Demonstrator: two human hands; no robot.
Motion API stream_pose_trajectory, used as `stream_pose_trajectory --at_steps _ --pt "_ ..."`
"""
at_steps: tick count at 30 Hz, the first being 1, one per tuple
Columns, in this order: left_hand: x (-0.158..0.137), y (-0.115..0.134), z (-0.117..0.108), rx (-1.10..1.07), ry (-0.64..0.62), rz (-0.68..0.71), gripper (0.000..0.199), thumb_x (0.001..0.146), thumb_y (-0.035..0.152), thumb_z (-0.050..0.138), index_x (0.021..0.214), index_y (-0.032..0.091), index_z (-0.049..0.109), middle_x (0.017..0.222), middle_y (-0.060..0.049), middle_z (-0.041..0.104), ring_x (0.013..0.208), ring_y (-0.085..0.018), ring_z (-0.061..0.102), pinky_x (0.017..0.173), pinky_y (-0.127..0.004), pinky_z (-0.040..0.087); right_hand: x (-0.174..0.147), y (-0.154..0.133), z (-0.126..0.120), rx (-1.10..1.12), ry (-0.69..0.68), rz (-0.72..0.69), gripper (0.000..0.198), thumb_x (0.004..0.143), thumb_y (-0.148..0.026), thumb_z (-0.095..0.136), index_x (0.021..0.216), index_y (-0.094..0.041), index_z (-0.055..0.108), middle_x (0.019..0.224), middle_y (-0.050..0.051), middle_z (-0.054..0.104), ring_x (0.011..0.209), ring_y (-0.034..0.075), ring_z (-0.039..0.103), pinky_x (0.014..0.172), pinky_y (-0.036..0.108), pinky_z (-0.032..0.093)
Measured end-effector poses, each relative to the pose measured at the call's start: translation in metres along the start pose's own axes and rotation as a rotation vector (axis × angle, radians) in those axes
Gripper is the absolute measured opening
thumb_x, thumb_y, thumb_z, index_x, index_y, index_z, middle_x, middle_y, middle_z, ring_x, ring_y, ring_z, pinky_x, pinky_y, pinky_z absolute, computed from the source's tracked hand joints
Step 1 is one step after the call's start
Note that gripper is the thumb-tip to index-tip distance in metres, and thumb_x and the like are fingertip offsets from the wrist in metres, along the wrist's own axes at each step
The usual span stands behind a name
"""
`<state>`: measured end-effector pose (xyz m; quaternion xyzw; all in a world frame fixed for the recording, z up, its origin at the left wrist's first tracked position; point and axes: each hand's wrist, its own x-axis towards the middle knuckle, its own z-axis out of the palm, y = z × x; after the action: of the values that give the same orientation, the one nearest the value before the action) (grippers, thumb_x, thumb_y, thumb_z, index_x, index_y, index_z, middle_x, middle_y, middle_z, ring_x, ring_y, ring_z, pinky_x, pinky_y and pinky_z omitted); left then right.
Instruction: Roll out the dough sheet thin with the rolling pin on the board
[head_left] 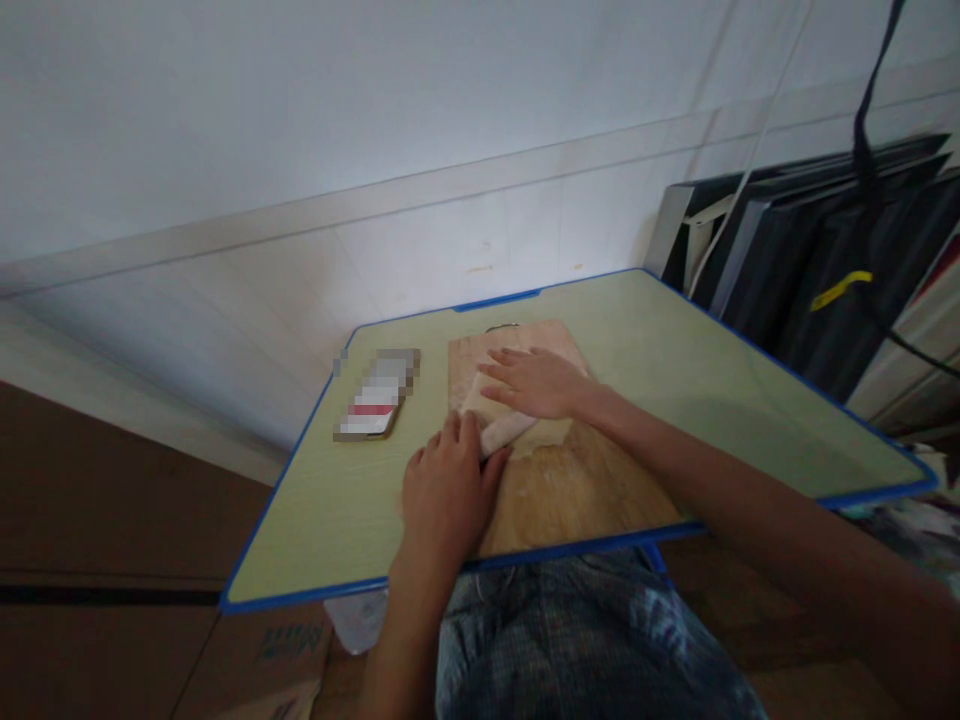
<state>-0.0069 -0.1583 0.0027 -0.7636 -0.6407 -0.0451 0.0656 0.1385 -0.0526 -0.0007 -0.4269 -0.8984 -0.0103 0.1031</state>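
Observation:
A pale, flour-dusted piece of dough (504,431) lies on a wooden cutting board (570,490). My left hand (444,487) holds its near left end, with the thumb on the near side and the fingers bent over the far side. Flat across the dough's upper part rests my right hand (538,382), palm down and fingers stretched out to the left. The two hands cover much of the dough, so its full shape is hidden. Flour shows on the board around it.
The board rests on a light green folding table (300,540) with a blue rim. A phone-like object (375,395), partly pixelated, lies on the left. Behind is a white wall (420,260). Dark panels (795,240) lean at the right, near a hanging black strap (862,130). Cardboard (255,660) stands lower left.

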Motion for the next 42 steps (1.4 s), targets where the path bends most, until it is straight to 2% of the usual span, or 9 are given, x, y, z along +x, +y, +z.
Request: stream_pose_trajectory --at_steps 3,5,9,14,21,25,30,35,42 --pt "0.007 -0.01 -0.002 -0.024 -0.02 0.016 0.038 0.09 0.042 0.042 0.118 0.017 0.046 0.124 -0.013 0.056 0.093 -0.026 0.063 0.07 -0.036 0.049 0.02 0.002 0.001 0.025 -0.038 0.03 0.047 0.094 -0.043 0.03 0.129 -0.02 0.05 0.138 0.011 0.047 0.126 0.027 0.042 0.098 0.044 0.038" --pt "0.004 -0.011 0.0 -0.01 -0.008 0.006 0.038 0.09 0.04 0.043 0.119 0.017 0.046 0.123 -0.013 0.056 0.093 -0.025 0.062 0.072 -0.035 0.049 0.02 0.0 0.0 0.048 -0.06 0.068 0.048 0.094 -0.042 0.029 0.13 -0.018 0.05 0.136 0.011 0.049 0.124 0.026 0.045 0.096 0.042 0.041" --pt "-0.013 0.002 0.005 0.039 0.045 -0.009 0.039 0.089 0.037 0.044 0.122 0.016 0.045 0.125 -0.013 0.056 0.1 -0.026 0.06 0.08 -0.038 0.048 -0.001 -0.005 -0.002 0.026 -0.036 0.061 0.045 0.095 -0.043 0.028 0.124 -0.022 0.056 0.131 0.007 0.055 0.123 0.023 0.047 0.094 0.038 0.043" --pt "-0.025 0.017 0.007 0.035 0.093 -0.004 0.042 0.089 0.037 0.046 0.124 0.014 0.046 0.127 -0.016 0.054 0.111 -0.028 0.054 0.09 -0.044 0.044 -0.022 -0.006 -0.003 -0.035 0.033 0.015 0.043 0.095 -0.039 0.03 0.117 -0.02 0.061 0.128 0.009 0.057 0.12 0.023 0.05 0.093 0.038 0.044" --pt "-0.005 0.002 0.005 0.029 0.022 -0.017 0.043 0.089 0.04 0.044 0.123 0.013 0.045 0.125 -0.015 0.055 0.099 -0.028 0.06 0.076 -0.039 0.05 0.007 -0.005 -0.003 0.043 -0.054 0.062 0.045 0.094 -0.041 0.031 0.121 -0.017 0.058 0.134 0.01 0.052 0.123 0.025 0.046 0.097 0.041 0.041" --pt "-0.003 -0.002 0.005 0.028 0.032 -0.017 0.045 0.089 0.043 0.044 0.123 0.014 0.044 0.125 -0.013 0.055 0.097 -0.027 0.061 0.075 -0.037 0.05 0.014 -0.004 -0.001 0.039 -0.07 0.054 0.044 0.095 -0.039 0.031 0.121 -0.017 0.058 0.133 0.009 0.052 0.122 0.025 0.047 0.097 0.042 0.04" --pt "-0.017 0.008 0.007 0.035 0.061 -0.005 0.044 0.089 0.041 0.045 0.124 0.014 0.047 0.127 -0.014 0.055 0.105 -0.027 0.058 0.085 -0.039 0.047 -0.015 -0.011 -0.002 -0.051 -0.007 0.058 0.042 0.095 -0.035 0.032 0.122 -0.017 0.057 0.129 0.012 0.055 0.119 0.026 0.05 0.092 0.041 0.044" --pt "-0.036 0.017 0.014 0.015 0.147 0.031 0.044 0.09 0.037 0.043 0.128 0.015 0.046 0.128 -0.014 0.054 0.117 -0.029 0.05 0.097 -0.053 0.035 -0.053 -0.024 -0.003 -0.099 0.112 0.113 0.041 0.095 -0.031 0.029 0.122 -0.018 0.057 0.131 0.01 0.054 0.119 0.025 0.05 0.097 0.046 0.038" --pt "-0.04 0.017 0.018 -0.004 0.205 0.072 0.043 0.092 0.035 0.036 0.129 0.016 0.045 0.127 -0.014 0.055 0.117 -0.031 0.049 0.098 -0.058 0.03 -0.064 -0.031 -0.001 -0.088 0.193 0.146 0.036 0.094 -0.027 0.033 0.114 -0.019 0.062 0.125 0.008 0.059 0.112 0.023 0.055 0.095 0.044 0.038"
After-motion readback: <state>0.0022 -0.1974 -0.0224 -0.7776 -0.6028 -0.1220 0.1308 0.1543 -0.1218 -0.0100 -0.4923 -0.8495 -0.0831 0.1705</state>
